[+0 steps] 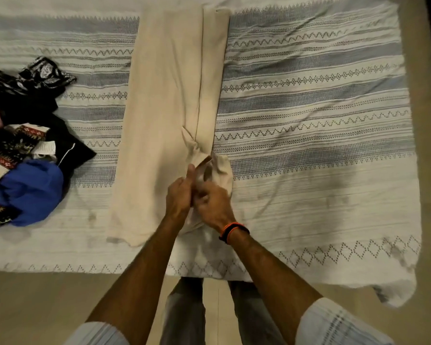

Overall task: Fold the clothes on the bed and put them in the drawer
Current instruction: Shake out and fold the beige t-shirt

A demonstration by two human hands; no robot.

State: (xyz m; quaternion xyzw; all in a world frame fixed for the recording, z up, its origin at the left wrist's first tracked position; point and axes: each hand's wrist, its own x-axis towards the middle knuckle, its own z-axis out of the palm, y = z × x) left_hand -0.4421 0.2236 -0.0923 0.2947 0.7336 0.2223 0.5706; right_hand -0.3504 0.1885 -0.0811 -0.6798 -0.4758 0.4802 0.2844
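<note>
Folding is under way: you are gripping the near end of the cream trousers with both hands, left hand and right hand pinching bunched cloth, trousers lying lengthwise on the bed; next you are likely needing to flatten that end, pile waiting at left

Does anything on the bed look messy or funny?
Yes. The beige cloth is bunched near the hands, and a jumbled pile of clothes sits at the bed's left edge, unfolded.
</note>
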